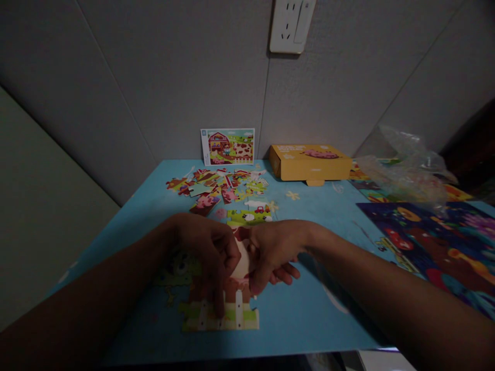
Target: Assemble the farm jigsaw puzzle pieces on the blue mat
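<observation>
A partly joined jigsaw puzzle (229, 312) lies near the table's front edge, showing a white fence, brown ground and a pale shape. My left hand (211, 252) is over its left side, the index finger stretched down onto the fence pieces and the other fingers bent. On the puzzle's right edge rests my right hand (273, 252), its thumb pointing down at the brown pieces and its other fingers spread to the right. I see nothing held in either hand. Both hands cover the puzzle's middle. Beyond them, joined pieces with sheep and a red tractor (249, 214) show.
Loose puzzle pieces (216, 185) are heaped at the back left. A farm picture card (228, 147) leans on the wall beside a yellow box (311, 164). To the right lie a crumpled clear plastic bag (406, 170) and a dark, colourful picture (436, 237).
</observation>
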Tool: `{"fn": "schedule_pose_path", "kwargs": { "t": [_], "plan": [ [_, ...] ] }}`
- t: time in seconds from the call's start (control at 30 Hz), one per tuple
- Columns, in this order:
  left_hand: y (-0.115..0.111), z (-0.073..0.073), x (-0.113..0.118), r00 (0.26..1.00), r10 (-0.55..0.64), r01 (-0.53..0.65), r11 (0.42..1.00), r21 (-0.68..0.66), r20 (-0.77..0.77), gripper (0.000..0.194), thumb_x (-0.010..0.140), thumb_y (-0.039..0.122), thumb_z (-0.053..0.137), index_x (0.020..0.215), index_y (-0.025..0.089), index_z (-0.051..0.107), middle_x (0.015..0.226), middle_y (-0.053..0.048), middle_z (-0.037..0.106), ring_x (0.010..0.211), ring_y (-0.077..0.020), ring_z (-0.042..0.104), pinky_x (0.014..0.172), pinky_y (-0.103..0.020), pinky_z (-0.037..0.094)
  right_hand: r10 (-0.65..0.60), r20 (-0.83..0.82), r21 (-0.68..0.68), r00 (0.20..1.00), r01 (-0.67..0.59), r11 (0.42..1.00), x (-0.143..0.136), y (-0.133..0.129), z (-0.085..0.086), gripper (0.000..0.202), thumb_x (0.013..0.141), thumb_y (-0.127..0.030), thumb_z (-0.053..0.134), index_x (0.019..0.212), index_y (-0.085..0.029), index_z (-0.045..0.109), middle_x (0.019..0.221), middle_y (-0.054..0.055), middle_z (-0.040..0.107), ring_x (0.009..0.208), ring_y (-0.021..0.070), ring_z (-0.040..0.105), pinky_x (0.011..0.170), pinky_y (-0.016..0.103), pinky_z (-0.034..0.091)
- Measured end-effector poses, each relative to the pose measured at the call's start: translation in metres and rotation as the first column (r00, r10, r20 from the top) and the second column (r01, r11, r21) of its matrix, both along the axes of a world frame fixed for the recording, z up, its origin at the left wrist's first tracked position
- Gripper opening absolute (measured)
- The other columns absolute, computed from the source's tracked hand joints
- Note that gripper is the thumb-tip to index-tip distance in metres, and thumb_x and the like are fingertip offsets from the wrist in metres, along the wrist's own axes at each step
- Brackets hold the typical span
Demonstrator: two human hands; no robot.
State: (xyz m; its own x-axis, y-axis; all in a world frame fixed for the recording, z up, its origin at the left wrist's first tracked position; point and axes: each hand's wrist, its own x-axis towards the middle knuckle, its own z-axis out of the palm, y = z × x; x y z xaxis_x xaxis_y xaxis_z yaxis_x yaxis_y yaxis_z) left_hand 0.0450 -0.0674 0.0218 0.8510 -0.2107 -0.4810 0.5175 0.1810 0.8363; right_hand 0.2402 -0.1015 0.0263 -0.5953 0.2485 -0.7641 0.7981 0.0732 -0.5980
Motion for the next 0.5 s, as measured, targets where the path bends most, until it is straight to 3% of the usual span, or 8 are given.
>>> {"fn": "schedule_pose_path", "kwargs": {
  "t": [0.37,0.5],
  "plan": [
    [-0.0003,-0.0010,0.0001,1.000,0.004,-0.004,0.999,0.039,0.020,0.029,0.076,0.048,0.074,0.073,0.020,0.067,0.068,-0.005,0.075,0.061,-0.0242,0.072,0.057,-0.033,0.062,0.024,-0.012,-0.007,1.000,-0.024,1.000,-0.0006,0.0001,0.0014,0.047,0.068,-0.055,0.076,0.067,-0.012,0.060,0.053,-0.002,0.059,0.042,0.0098,0.056,0.038,0.019,0.038],
    [-0.0003,0.0004,-0.0002,1.000,0.011,-0.011,1.000,-0.016,0.005,0.024,0.074,0.042,0.077,0.076,0.020,0.069,0.071,-0.005,0.076,0.066,-0.0267,0.073,0.059,-0.036,0.063,0.024,-0.019,-0.024,1.000,-0.025,0.999,-0.0011,0.0000,0.0036,0.043,0.070,-0.051,0.077,0.064,-0.013,0.059,0.051,-0.003,0.058,0.041,0.0098,0.056,0.037,0.018,0.036]
  ]
}}
